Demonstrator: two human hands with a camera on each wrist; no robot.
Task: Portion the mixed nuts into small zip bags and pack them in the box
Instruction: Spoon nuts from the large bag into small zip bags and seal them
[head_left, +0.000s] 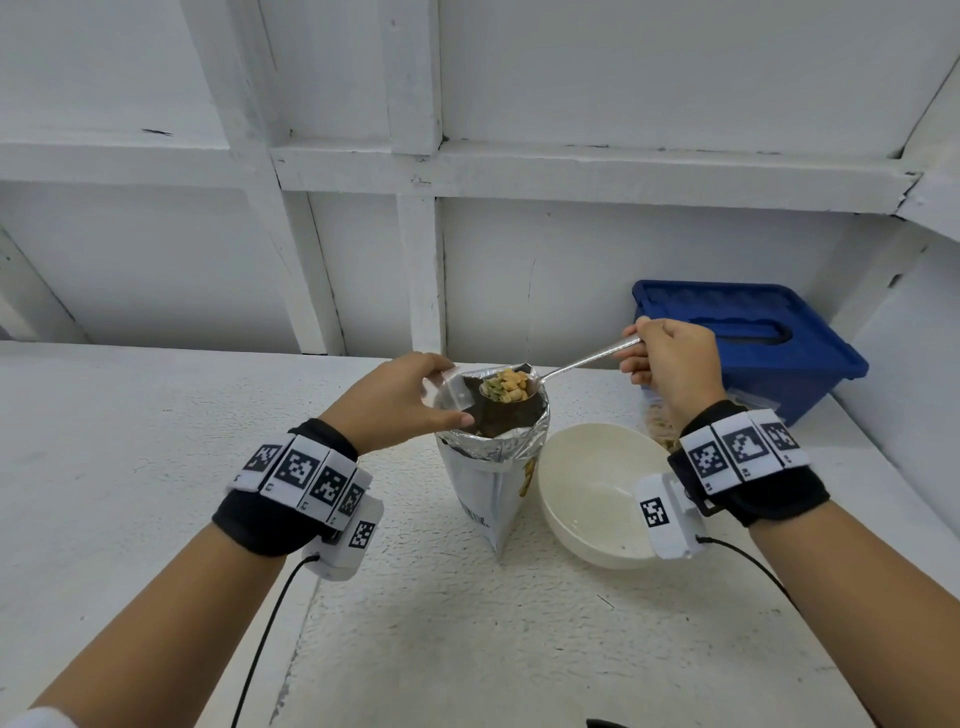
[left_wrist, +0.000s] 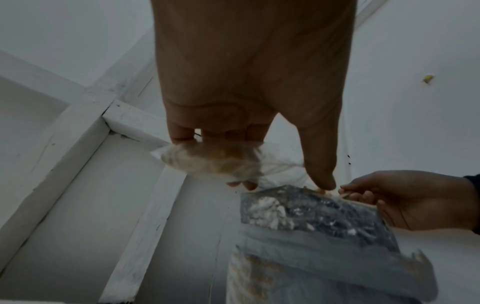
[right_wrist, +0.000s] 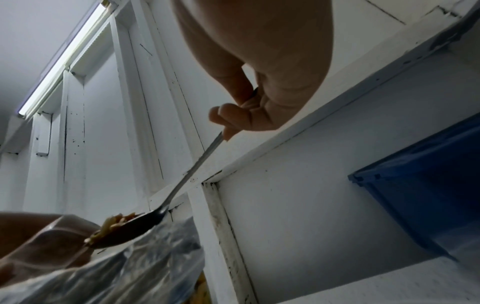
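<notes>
the right hand (head_left: 670, 358) holds a spoon (head_left: 582, 361) heaped with mixed nuts (head_left: 505, 385) level over the foil pouch (head_left: 493, 457), so spills likely fall back inside. the left hand (head_left: 395, 400) pinches a small zip bag (head_left: 451, 387) beside it, mouth ready. blue box (head_left: 753, 338) waits behind on the desk (head_left: 156, 441).
</notes>
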